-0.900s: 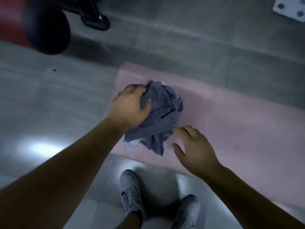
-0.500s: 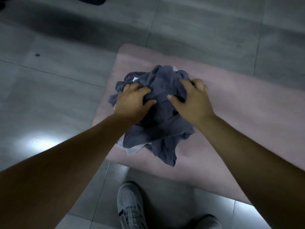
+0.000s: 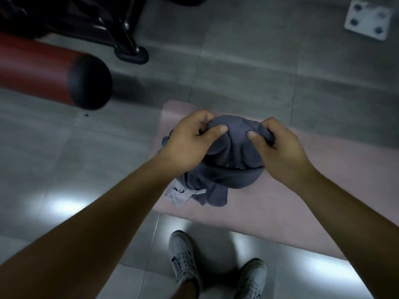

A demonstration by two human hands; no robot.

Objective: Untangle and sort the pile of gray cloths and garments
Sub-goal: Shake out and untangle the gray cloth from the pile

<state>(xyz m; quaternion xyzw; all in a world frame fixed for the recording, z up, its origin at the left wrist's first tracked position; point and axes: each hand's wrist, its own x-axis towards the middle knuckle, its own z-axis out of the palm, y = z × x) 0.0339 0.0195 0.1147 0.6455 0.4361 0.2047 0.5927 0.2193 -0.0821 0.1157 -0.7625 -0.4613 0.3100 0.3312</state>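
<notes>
A bunched pile of gray cloths sits on a pink mat on the tiled floor. My left hand grips the top left of the pile, thumb and fingers pinching a fold of dark gray fabric. My right hand grips the top right of the same bundle, fingers curled into the cloth. A lighter gray piece pokes out at the pile's lower left. The pile's underside and how many pieces it holds are hidden.
A red cylinder with a black end juts in from the left above the floor. A black equipment foot stands behind it. A white square plate lies at the top right. My two gray shoes stand at the mat's near edge.
Both hands went from lying on top of the pile to gripping its upper folds. The right hand first came from beside the pile onto it. The view tilted up.
</notes>
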